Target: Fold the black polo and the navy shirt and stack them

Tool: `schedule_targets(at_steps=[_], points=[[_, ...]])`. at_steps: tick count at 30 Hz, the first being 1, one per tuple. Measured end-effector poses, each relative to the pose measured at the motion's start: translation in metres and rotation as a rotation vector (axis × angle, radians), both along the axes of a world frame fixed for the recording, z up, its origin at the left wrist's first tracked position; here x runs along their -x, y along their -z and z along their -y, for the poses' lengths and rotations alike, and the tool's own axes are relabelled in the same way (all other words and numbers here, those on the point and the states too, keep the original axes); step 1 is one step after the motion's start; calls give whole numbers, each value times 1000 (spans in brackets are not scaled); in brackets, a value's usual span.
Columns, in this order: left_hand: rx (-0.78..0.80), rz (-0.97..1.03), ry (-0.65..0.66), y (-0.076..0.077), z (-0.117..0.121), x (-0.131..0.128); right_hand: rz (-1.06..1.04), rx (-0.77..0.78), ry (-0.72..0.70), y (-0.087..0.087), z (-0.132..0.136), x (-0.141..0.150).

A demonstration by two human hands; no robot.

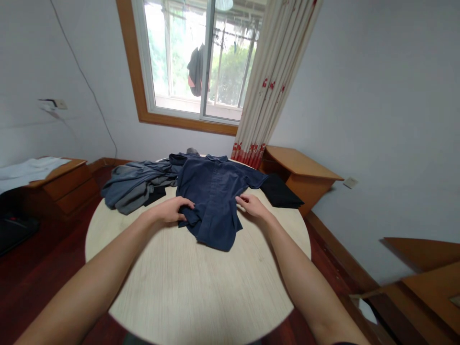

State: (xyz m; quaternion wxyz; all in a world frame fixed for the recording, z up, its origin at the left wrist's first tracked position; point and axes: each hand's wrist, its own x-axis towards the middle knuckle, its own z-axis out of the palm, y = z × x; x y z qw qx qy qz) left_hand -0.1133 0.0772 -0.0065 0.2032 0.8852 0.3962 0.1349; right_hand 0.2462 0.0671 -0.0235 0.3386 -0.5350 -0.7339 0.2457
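Navy shirt [217,201], short-sleeved, spread front up between the fingers of the two hands, on a pale round table [201,292]. The collar [216,158] lies beyond the fingers; the hem falls on the near side of them. Left hand [175,210]: at the shirt's lower left edge, thumb and fingertips apart, with rumpled cloth between them; whether they press on it cannot be told. Right hand [253,206]: fingertips at the opposite side edge, thumb and forefinger close together; whether cloth is pinched there cannot be told.

Beyond the left fingers and to their left lies a heap of grey-blue clothes [132,184], with a black cloth [155,195] showing at its near side; one shirt sleeve reaches to the heap. Beyond the right fingers and to their right, the other sleeve meets a folded black garment [282,192] at the table's edge.

Farther out from the right fingers stands a wooden cabinet [302,165]; straight beyond both hands, a window [179,62] and a flower-bordered curtain [271,81]. Far left of the left fingers, a white cloth [32,170] lies on a low drawer unit [74,182].
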Motion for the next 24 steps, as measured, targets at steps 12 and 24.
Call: schedule_targets(at_steps=[12, 24], points=[[-16, 206, 32, -1, 10, -23, -119, 84, -214, 18, -1, 27], [-185, 707, -334, -31, -12, 32, -857, -141, 218, -37, 4, -44]])
